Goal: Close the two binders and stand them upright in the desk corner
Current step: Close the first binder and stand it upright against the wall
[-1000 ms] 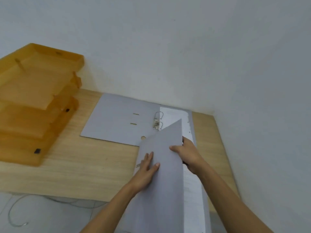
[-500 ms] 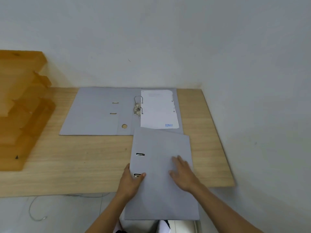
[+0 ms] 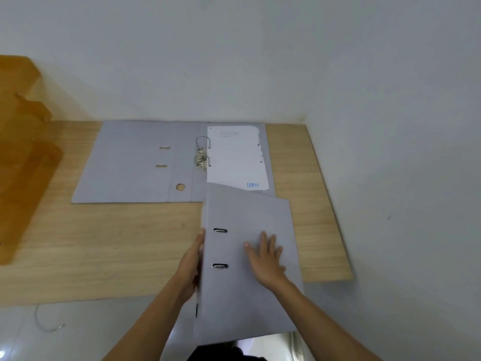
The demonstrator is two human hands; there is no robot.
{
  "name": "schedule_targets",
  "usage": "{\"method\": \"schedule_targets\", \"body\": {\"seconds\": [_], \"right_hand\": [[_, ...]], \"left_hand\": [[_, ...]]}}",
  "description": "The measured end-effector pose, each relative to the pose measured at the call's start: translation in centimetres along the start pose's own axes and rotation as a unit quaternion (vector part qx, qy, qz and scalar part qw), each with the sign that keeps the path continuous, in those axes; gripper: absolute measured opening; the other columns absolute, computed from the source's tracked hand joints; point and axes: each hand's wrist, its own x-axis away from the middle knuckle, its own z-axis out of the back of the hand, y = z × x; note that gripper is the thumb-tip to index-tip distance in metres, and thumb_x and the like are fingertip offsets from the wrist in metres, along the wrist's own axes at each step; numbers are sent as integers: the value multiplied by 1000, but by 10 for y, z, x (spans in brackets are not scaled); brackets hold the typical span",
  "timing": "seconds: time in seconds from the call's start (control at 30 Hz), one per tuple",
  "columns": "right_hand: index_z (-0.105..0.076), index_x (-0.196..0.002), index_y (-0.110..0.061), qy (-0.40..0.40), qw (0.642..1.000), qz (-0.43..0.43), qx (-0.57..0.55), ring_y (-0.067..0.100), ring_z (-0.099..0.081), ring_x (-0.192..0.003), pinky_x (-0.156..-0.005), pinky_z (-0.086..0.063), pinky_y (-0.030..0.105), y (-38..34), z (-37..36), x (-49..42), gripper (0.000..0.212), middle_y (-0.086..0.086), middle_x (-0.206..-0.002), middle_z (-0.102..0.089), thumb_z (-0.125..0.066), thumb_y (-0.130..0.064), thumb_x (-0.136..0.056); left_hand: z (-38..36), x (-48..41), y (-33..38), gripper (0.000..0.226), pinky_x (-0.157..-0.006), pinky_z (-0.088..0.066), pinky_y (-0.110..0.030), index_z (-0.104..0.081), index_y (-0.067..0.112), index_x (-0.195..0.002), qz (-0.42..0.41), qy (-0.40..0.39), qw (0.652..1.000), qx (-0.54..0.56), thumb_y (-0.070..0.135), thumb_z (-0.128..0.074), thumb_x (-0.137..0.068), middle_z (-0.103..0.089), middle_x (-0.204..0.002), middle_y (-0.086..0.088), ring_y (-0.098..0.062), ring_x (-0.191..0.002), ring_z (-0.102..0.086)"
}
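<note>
A closed grey binder (image 3: 247,209) lies flat on the wooden desk (image 3: 117,238), its near end hanging over the front edge. My left hand (image 3: 190,264) cups its spine side, beside the two metal slots. My right hand (image 3: 265,259) rests flat on the cover with fingers spread. Behind it, a second grey binder (image 3: 130,165) lies open flat against the back wall, with its ring mechanism (image 3: 202,155) showing and white sheets (image 3: 234,157) on its right half. The closed binder overlaps the open one's near right corner.
An orange stacked letter tray (image 3: 23,165) stands at the desk's left. White walls meet at the back right, where a bare strip of desk (image 3: 289,152) lies beside the open binder. A thin cable (image 3: 46,324) lies on the floor below.
The near binder's cover came down from half raised to fully closed. My right hand went from gripping the cover edge to lying flat on it, and my left hand slid to the spine.
</note>
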Motion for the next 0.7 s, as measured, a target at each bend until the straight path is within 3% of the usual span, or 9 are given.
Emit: {"method": "schedule_targets", "body": {"seconds": [0.1,0.2,0.33,0.53,0.7], "right_hand": [[11,-160,-31,19,996,-6,-87,29,17,-156,-122,3,62,-10,15,9,75,-2,-169,21,-23,-63,-100],[7,-159,-35,62,985,5,-159,26,11,-157,-124,4,58,-24,30,19,75,-5,-170,12,-23,-67,-98],[-6,-155,-54,138,954,85,-252,15,-15,-156,-125,-16,53,-43,57,37,90,-15,-169,-14,-21,-93,-75],[-17,-155,-52,211,888,247,-324,0,-34,-147,-122,-31,44,-63,103,73,80,-25,-163,-26,-35,-83,-83],[-28,-158,-25,259,844,342,-322,7,-47,-141,-113,-44,30,-76,139,91,67,-6,-156,-46,-45,-48,-97]], "left_hand": [[-20,1,18,71,-95,-55,-46,-72,20,-126,35,-90,994,55,73,-41,-91,-76,-121,-15,-33,-111,-73],[-46,8,42,62,-95,-56,-47,-71,19,-126,43,-171,983,52,66,-48,-92,-75,-122,-16,-33,-105,-75],[-75,17,75,53,-97,-55,-40,-70,23,-127,7,-248,967,-57,60,-56,-91,-77,-120,-6,-24,-111,-73],[-104,37,106,61,-101,-52,-29,-58,27,-139,-113,-340,924,-130,47,-69,-81,-74,-127,10,-9,-118,-69],[-133,32,125,71,-93,-59,-28,-48,28,-146,-287,-339,871,-210,14,-80,-84,-70,-131,8,-8,-118,-68]]}}
